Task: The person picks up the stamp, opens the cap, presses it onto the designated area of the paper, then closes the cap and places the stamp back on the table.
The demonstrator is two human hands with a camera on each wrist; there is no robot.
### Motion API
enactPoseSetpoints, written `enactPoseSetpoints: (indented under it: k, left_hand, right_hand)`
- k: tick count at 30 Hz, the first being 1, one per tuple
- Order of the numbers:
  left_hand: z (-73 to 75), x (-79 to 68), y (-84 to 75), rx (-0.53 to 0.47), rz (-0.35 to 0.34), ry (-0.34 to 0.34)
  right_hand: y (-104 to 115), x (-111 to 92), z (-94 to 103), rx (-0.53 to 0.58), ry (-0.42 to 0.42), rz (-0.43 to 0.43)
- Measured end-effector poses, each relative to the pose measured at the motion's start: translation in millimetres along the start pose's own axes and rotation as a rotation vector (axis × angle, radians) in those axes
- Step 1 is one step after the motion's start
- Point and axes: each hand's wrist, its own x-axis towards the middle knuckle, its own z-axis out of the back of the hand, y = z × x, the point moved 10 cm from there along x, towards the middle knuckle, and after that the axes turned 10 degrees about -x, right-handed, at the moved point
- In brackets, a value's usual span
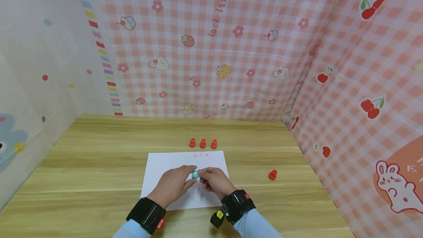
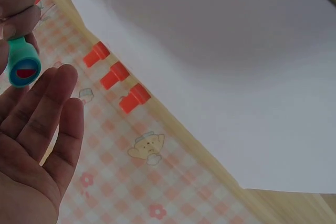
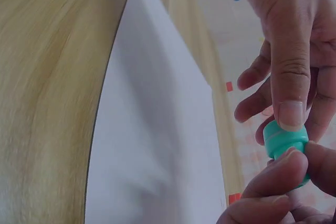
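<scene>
My right hand (image 1: pixel 214 181) pinches the narrow grip of a small turquoise stamp (image 1: pixel 195 174) between thumb and fingers, above a white sheet of paper (image 1: pixel 185 199). In the left wrist view the stamp's round end (image 2: pixel 24 73) faces outward, with a blue inside and a red melon-slice shape. Beside that end is my left hand (image 1: pixel 176 183), thumb and fingers spread around it. The left palm (image 2: pixel 29 166) shows with its fingers extended and apart. In the right wrist view, the left thumb (image 3: pixel 291 111) overlaps the wide end of the stamp.
Three red stamps (image 1: pixel 203 143) stand in a row beyond the paper's far edge. Another red stamp (image 1: pixel 272 174) stands to the right on the wooden table (image 1: pixel 82 164). Faint pink prints (image 1: pixel 200 155) mark the paper's far edge. Patterned cloth walls (image 1: pixel 205 54) enclose the back and sides.
</scene>
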Motion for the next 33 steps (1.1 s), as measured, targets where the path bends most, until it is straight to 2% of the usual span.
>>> enactPoseSetpoints:
  k: [7,16,24,33]
  left_hand:
    - [3.0,0.6,-3.5,-0.028,-0.025,-0.031]
    - [4.4,0.7,-9.0,-0.069,-0.062,-0.013]
    - [6.6,0.0,-7.5,-0.108,-0.011,-0.015]
    - [13.0,0.1,-8.7,-0.123,-0.059,-0.073]
  right_hand:
    - [-1.4,0.2,-6.4,0.138,0.071,-0.03]
    - [1.7,-4.4,-13.5,0.24,0.159,-0.05]
    - [3.8,-6.3,-20.8,0.316,0.176,-0.029]
    - [6.1,-6.7,-23.0,0.318,0.146,-0.024]
